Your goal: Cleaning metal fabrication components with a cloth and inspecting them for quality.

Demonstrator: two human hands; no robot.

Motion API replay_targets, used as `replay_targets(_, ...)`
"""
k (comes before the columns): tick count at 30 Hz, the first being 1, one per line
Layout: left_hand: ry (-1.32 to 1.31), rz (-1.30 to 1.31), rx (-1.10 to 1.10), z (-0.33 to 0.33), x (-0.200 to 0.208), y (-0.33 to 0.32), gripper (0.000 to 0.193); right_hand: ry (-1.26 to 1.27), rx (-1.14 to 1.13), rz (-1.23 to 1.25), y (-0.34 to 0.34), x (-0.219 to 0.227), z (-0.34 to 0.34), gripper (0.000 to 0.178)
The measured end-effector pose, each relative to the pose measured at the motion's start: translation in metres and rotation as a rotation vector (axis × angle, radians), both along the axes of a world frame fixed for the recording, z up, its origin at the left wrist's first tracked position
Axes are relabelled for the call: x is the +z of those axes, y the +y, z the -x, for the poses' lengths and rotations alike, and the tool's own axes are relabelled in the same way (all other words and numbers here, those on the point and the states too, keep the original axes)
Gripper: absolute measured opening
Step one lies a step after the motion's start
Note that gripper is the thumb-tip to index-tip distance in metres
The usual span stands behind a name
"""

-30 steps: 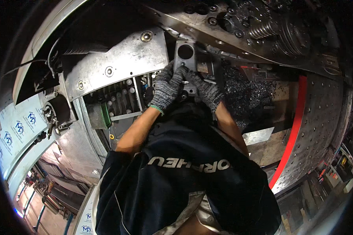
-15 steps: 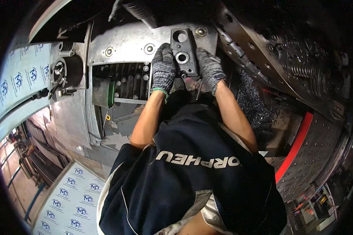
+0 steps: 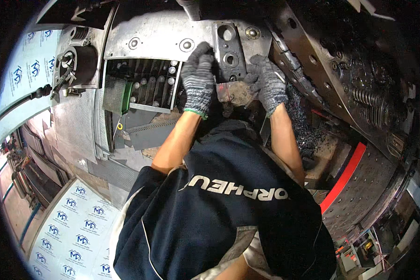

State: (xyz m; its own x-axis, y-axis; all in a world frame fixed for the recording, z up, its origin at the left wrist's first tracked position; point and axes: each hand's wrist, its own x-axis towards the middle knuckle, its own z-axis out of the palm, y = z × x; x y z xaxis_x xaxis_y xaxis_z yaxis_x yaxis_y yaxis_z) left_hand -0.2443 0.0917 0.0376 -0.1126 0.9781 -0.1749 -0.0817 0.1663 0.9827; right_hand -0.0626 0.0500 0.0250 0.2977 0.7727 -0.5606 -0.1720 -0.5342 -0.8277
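Observation:
A dark metal block with two large round holes lies on the bright steel plate, its near end at the plate's front edge. My left hand, in a grey knitted glove, is beside the block's left side with fingers stretched forward. Whether its fingertips touch the block I cannot tell. Close to the block's near right corner is my right hand, gloved alike, its fingers bent. A slim pale rod sticks out from among those fingers.
An open drawer of dark cylindrical tools lies left of my left hand. Dark metal chips are heaped at the right, beneath heavy machinery with springs. A red strip edges a dark panel. Round ball fittings stud the plate.
My right hand has drawn back from the block's right side, toward the right. The block sits slightly farther from me on the plate. The whole view has shifted a little.

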Motion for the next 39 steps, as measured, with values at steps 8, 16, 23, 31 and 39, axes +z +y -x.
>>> replay_targets(8, 0.965, -0.433, -0.436, 0.034, 0.006, -0.006, 0.068, -0.379, 0.286, -0.269, -0.025, 0.028, 0.013, 0.046)
replay_targets(16, 1.127, -0.647, -0.535, 0.026, -0.017, -0.018, 0.066, -0.825, 0.910, 0.167, -0.020, 0.052, 0.019, 0.064)
replay_targets(23, 1.071, -0.815, -0.634, 0.039, -0.025, -0.013, 0.043, -0.873, 0.659, -0.248, -0.007, 0.035, 0.013, 0.050)
replay_targets(31, 0.477, -0.143, -0.414, 0.053, -0.015, -0.031, 0.040, -0.838, 0.801, -0.266, -0.011, 0.019, 0.005, 0.046)
replay_targets(39, 0.060, 0.066, -0.584, 0.042, -0.037, -0.009, 0.034, -1.090, 1.095, 0.055, 0.047, 0.057, 0.043, 0.051)
